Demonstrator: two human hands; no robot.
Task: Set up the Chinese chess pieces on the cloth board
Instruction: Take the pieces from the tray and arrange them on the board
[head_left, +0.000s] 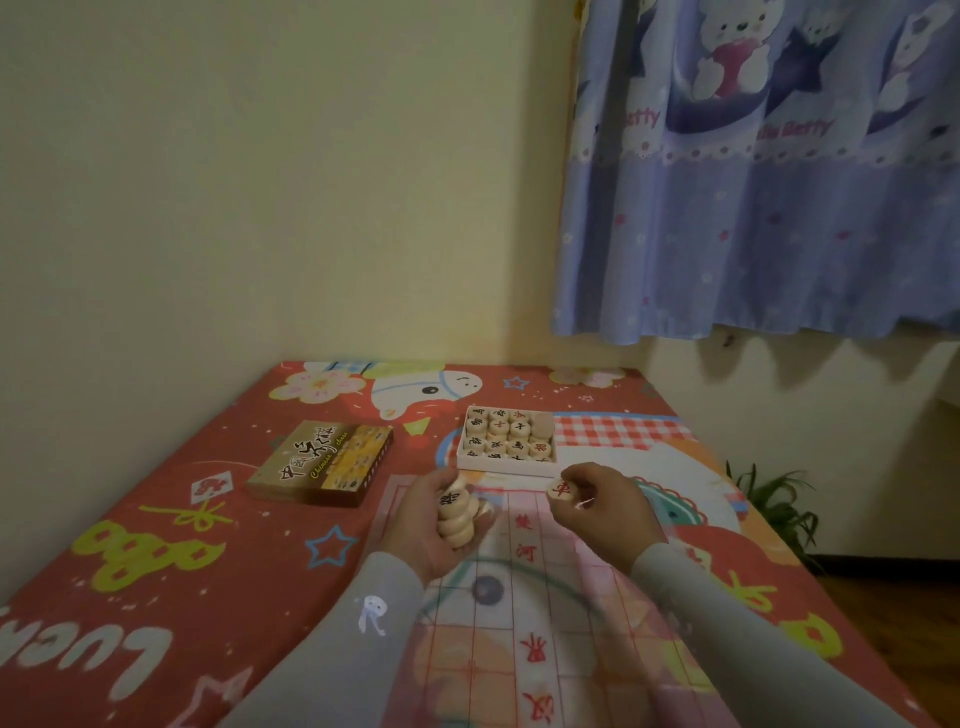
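Observation:
A thin cloth board (524, 613) with red grid lines and red characters lies on the bed in front of me. My left hand (431, 525) grips a stack of several round wooden chess pieces (457, 519) above the board's far left corner; the top one bears a black character. My right hand (608, 509) pinches a single wooden piece (562, 491) with a red character, held above the board's far right part. Beyond both hands a white tray (506, 464) holds several more pieces in rows.
The red cartoon-print bedsheet (182, 545) covers the bed. The brown box lid (322, 462) of the chess set lies left of the tray. A cream wall stands behind, a blue curtain (769, 171) hangs at upper right, and a green plant (774, 499) sits past the bed's right edge.

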